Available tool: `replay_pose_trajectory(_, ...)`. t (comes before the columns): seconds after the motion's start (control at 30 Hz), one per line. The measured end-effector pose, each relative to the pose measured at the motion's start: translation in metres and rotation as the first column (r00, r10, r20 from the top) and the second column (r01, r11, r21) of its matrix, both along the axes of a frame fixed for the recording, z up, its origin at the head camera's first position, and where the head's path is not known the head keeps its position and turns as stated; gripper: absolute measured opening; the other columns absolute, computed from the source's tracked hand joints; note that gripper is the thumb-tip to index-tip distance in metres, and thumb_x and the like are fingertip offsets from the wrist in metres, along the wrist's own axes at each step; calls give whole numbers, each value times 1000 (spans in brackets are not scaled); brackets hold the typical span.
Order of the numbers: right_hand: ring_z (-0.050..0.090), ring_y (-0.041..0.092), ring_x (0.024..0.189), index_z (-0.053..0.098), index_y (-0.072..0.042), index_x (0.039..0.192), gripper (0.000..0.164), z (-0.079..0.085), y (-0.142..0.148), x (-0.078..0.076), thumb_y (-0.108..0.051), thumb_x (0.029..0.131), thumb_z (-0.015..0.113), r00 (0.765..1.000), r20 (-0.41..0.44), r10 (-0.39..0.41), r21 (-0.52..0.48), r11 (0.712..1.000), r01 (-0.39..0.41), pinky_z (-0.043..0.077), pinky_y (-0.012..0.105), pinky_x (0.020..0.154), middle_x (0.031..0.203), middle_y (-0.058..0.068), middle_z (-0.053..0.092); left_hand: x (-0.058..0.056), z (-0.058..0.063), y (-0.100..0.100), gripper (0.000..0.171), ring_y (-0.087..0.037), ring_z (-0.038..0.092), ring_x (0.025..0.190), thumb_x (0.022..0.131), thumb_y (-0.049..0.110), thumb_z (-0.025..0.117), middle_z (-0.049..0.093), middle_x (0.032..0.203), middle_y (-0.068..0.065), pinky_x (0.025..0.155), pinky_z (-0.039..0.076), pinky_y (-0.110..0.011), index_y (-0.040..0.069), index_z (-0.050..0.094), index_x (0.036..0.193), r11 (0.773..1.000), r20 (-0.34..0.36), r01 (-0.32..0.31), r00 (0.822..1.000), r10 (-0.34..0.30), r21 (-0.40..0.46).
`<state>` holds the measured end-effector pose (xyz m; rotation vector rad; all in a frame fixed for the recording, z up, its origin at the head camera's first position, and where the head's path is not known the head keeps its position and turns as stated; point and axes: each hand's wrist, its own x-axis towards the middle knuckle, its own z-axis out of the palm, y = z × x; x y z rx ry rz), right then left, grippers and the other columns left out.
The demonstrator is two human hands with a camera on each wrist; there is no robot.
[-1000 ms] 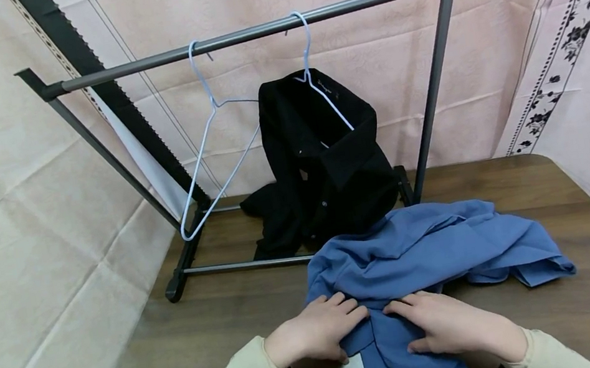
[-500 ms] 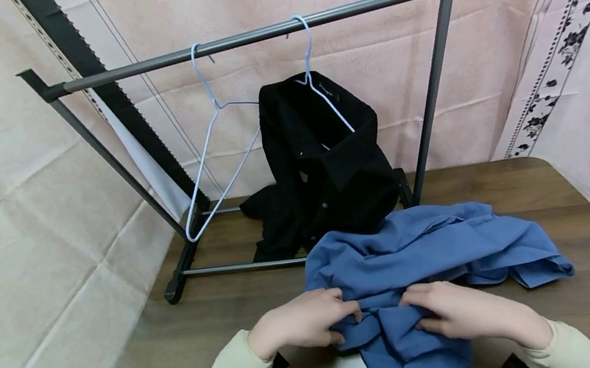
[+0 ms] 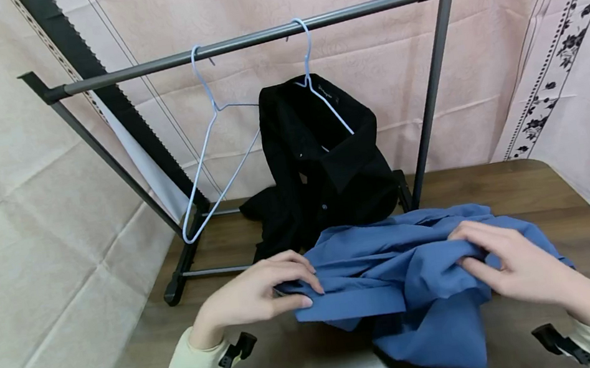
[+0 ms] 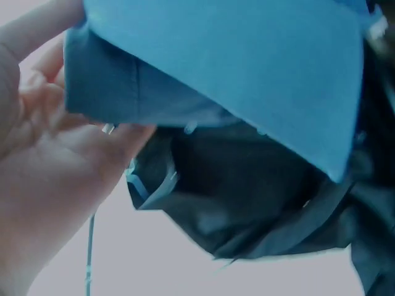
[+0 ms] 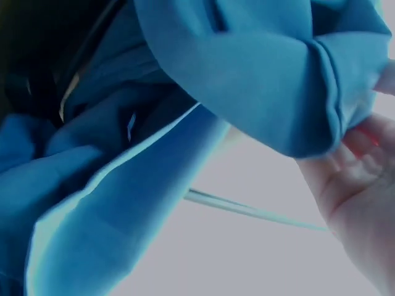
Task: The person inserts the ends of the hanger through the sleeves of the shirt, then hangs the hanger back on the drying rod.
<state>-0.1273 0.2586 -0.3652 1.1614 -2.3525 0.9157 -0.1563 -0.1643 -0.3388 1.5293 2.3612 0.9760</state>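
Note:
A crumpled blue shirt (image 3: 424,260) is partly raised off the table's near side, its lower folds hanging toward the front edge. At its left end, my left hand (image 3: 256,293) pinches the cloth between thumb and fingers. My right hand (image 3: 515,260) grips a bunched fold on the right side. Up close in the left wrist view, a pointed flap of the blue shirt (image 4: 247,61) hangs beside the left palm (image 4: 55,160). In the right wrist view, a rounded fold (image 5: 247,80) runs into the fingers of the right hand (image 5: 364,185).
Behind the shirt stands a dark metal clothes rack (image 3: 252,40) on the wooden table (image 3: 522,190). A black shirt (image 3: 338,165) hangs on one light blue hanger (image 3: 306,50). Left of it hangs a bare hanger (image 3: 199,172). Pale cloth (image 3: 26,247) surrounds the table.
Both hands have moved apart and upward from the shirt's near part, now holding it at its left and right. The near cloth has been lifted and spread sideways.

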Motion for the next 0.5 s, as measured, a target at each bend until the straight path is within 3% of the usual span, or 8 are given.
replay_pose_trajectory(0.1, 57, 3, 96, 66, -18, 109, 52, 5, 10, -2, 19, 73, 67, 997, -57, -42, -92, 995, 37, 41, 15, 84, 106, -7, 64, 0, 11, -11, 22, -13, 56, 116, 96, 12, 70, 63, 120, 6, 96, 49, -32, 23, 69, 115, 991, -45, 26, 999, -21, 129)
replay_pose_trajectory(0.17, 58, 5, 96, 68, -11, 106, 46, 9, 14, -3, 20, 72, 64, 994, -80, -72, -156, 986, 58, 42, 14, 84, 104, -1, 65, 0, 18, -17, 25, -17, 59, 113, 94, 4, 71, 66, 115, 1, 97, 48, -33, 18, 69, 114, 970, -78, 71, 995, -54, 232)
replay_pose_trajectory(0.23, 59, 5, 95, 68, -5, 105, 43, 12, 18, -4, 22, 73, 61, 990, -86, -110, -205, 975, 90, 43, 12, 82, 103, 2, 65, -2, 24, -21, 22, -21, 61, 112, 93, 1, 70, 67, 110, -3, 100, 47, -34, 12, 69, 113, 929, -116, 128, 989, -93, 347)
replay_pose_trajectory(0.27, 59, 5, 93, 68, -3, 106, 42, 14, 20, -4, 22, 74, 60, 988, -75, -138, -223, 968, 118, 44, 11, 81, 103, 2, 65, -2, 27, -22, 20, -23, 61, 112, 93, 0, 70, 68, 107, -6, 101, 47, -35, 8, 68, 111, 898, -137, 163, 984, -117, 410)
replay_pose_trajectory(0.3, 58, 4, 90, 68, -2, 107, 41, 15, 21, -4, 23, 75, 60, 984, -62, -168, -238, 960, 149, 44, 11, 78, 104, 1, 65, -3, 30, -22, 17, -25, 61, 113, 93, 0, 70, 68, 107, -8, 102, 46, -36, 5, 68, 110, 859, -155, 198, 978, -141, 473)
replay_pose_trajectory(0.37, 58, 4, 86, 66, 1, 109, 39, 17, 24, -5, 24, 79, 58, 975, -18, -220, -263, 942, 207, 45, 10, 75, 105, -1, 64, -6, 35, -21, 14, -28, 61, 116, 94, 0, 69, 69, 109, -10, 104, 45, -40, 0, 67, 108, 757, -183, 268, 963, -197, 596)
replay_pose_trajectory(0.43, 58, 2, 85, 65, 1, 113, 38, 17, 26, -7, 23, 83, 58, 964, 52, -262, -276, 924, 266, 45, 10, 74, 106, -5, 63, -7, 41, -16, 11, -30, 61, 116, 94, -2, 68, 70, 111, -11, 103, 45, -43, -3, 66, 104, 630, -198, 315, 948, -251, 710)
replay_pose_trajectory(0.5, 59, 0, 87, 65, -1, 114, 35, 14, 27, -11, 20, 87, 59, 951, 115, -288, -274, 911, 309, 45, 9, 74, 107, -9, 64, -6, 47, -10, 8, -31, 61, 114, 93, -4, 68, 70, 114, -12, 102, 45, -45, -5, 64, 100, 487, -227, 354, 926, -300, 799)
